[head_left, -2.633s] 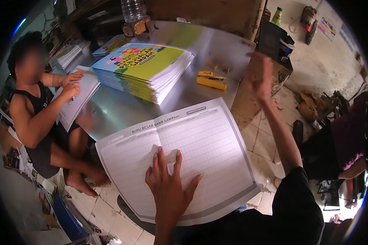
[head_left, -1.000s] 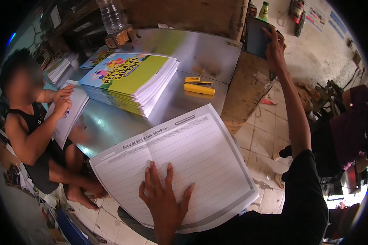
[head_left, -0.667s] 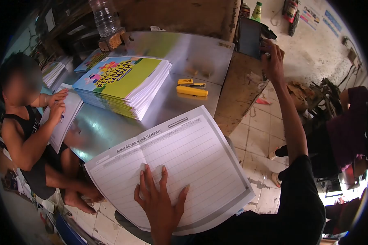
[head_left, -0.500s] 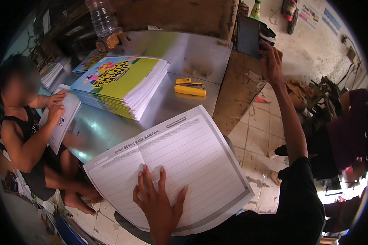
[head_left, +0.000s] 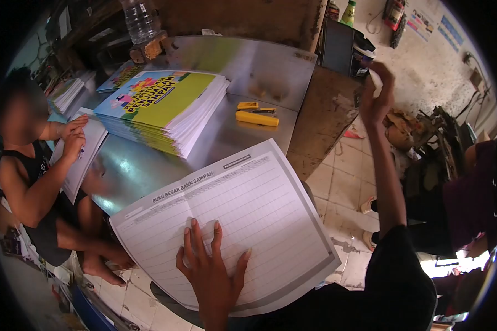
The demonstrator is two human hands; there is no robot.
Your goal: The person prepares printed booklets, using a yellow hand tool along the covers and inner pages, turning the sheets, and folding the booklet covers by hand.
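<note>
head view: the right hand (head_left: 377,98), fingers bent and parted from the thumb with nothing seen in its grasp, has drawn back from the dark, flat, rectangular panel (head_left: 337,47); the white, grey-bordered, ruled paper spread (head_left: 270,220) is therefore steadied by the left hand (head_left: 212,276) alone, fingers wide and flat near the fold. the spread lies over the lap, before the shiny metal table (head_left: 132,165). beyond it: a yellow stapler (head_left: 257,117) and a thick blue-and-green booklet stack (head_left: 188,105), blocking part of the tabletop; at left, a co-worker's hands (head_left: 74,143) over other white sheets (head_left: 92,139).
</note>
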